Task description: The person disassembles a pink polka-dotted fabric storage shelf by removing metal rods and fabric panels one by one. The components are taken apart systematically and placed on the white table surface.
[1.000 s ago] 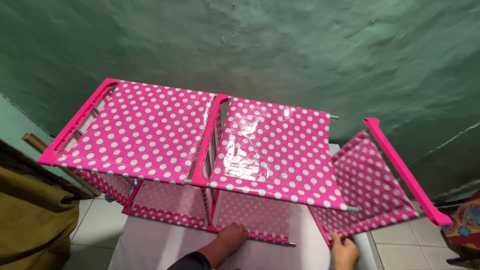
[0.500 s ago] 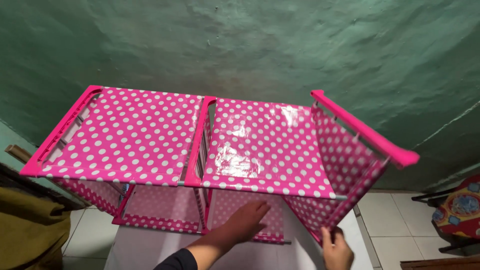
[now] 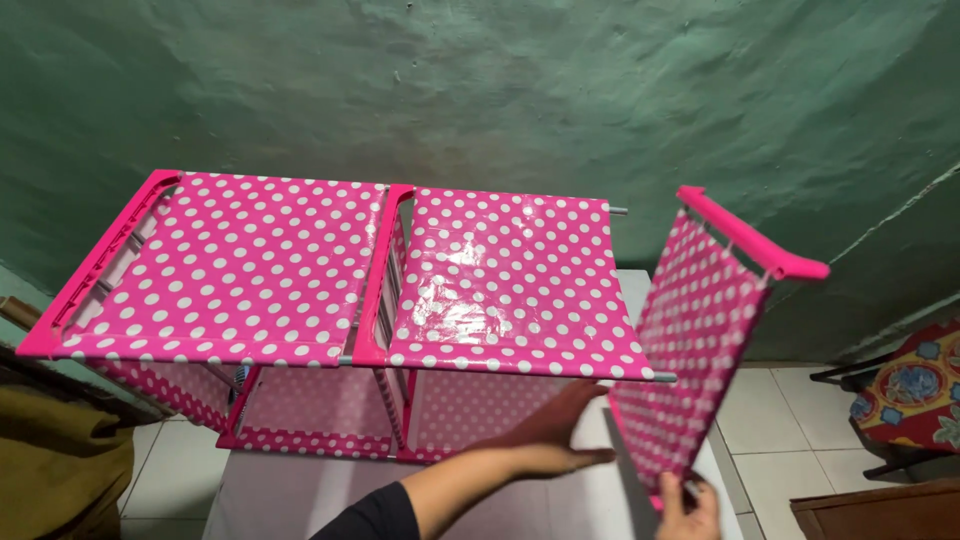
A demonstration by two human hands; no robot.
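Head view, near edge: my right hand pinches the bottom edge of the loose pink polka-dot fabric side panel, fingers closed on it. The panel stands nearly upright, tilted, its pink plastic end rail at the top, apart from the frame. My left hand is open, fingers spread flat, reaching under the front steel rod of the pink polka-dot fabric shelf rack; it grips nothing, and I cannot tell whether it touches the rod. The rack sits on a white table, with a green plastered wall behind. Judgement: the rack is light and wobbly, the glossy cloth slippery and limp, the rails and rods stiff. Best hold is at rail or rod, not fabric.
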